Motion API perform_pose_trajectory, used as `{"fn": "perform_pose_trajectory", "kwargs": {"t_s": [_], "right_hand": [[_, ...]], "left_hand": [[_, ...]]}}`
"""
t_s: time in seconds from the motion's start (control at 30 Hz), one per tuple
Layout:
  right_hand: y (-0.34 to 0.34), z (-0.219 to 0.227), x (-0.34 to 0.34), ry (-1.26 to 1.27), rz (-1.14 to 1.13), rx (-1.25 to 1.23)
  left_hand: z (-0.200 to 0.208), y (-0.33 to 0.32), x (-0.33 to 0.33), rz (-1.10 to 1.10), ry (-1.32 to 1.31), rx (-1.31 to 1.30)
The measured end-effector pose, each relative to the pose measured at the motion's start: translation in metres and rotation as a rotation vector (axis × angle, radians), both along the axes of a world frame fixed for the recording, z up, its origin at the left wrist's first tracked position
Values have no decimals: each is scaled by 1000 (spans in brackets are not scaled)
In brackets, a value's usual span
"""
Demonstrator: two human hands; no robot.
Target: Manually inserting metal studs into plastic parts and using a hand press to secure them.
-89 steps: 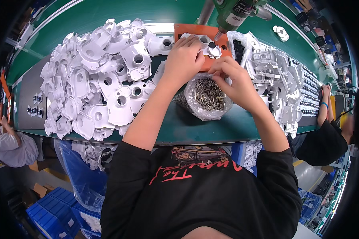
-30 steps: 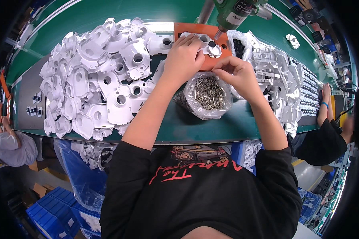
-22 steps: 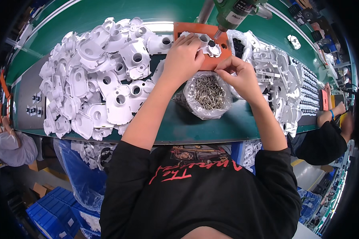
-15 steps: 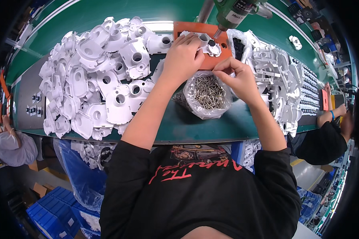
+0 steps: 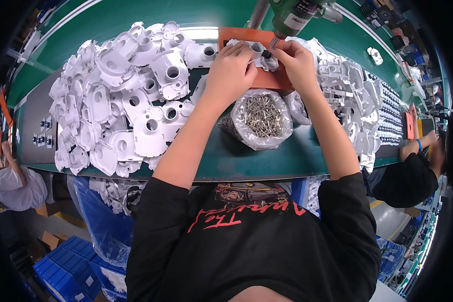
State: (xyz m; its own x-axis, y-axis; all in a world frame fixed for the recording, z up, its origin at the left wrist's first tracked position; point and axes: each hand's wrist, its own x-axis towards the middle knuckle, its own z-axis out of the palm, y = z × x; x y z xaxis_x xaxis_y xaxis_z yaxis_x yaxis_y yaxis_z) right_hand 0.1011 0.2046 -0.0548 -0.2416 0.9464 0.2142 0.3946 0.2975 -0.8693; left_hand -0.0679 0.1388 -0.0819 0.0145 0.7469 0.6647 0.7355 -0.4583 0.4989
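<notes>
On an orange plate (image 5: 273, 80) lies a white plastic housing (image 5: 257, 48) with a round collar and a small black piece (image 5: 266, 54) on it. My left hand (image 5: 231, 70) rests over the housing's left side, its fingers curled round it and holding it to the plate. My right hand (image 5: 298, 63) is at the housing's right end, thumb and forefinger pinched together near the black piece. Whatever sits in that pinch is too small to make out. Just above the fingertips hangs the metal tip (image 5: 274, 42) of a green machine head (image 5: 289, 22).
A clear bag (image 5: 287, 132) of metal screws stands in front of the plate. White housings (image 5: 100, 103) pile up at left, other white parts (image 5: 355, 85) at right. Rows of small black-and-white pieces (image 5: 390, 113) lie farther right. People work at both sides; blue crates (image 5: 68, 267) stand below left.
My right hand has moved up and forward from above the screw bag to the housing's right end, under the machine tip. My left hand has stayed in place.
</notes>
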Motion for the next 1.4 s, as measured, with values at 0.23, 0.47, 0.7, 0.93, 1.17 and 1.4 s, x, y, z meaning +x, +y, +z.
{"fn": "perform_pose_trajectory", "kwargs": {"t_s": [0.23, 0.47, 0.7, 0.93, 1.17, 1.4], "right_hand": [[13, -12, -4, 36, 36, 84], [11, -9, -3, 6, 24, 59], [11, -10, -2, -1, 29, 74], [11, -9, -4, 0, 58, 121], [12, -14, -5, -45, 26, 223], [8, -13, -1, -12, 90, 167]], "left_hand": [[-1, 1, 0, -7, -10, -5], [-1, 1, 0, -1, -13, -28], [0, 0, 0, -1, -5, -25], [-2, 1, -1, 9, 4, -4], [3, -1, -1, -3, -1, -46], [3, -3, 1, -13, -3, -11]]}}
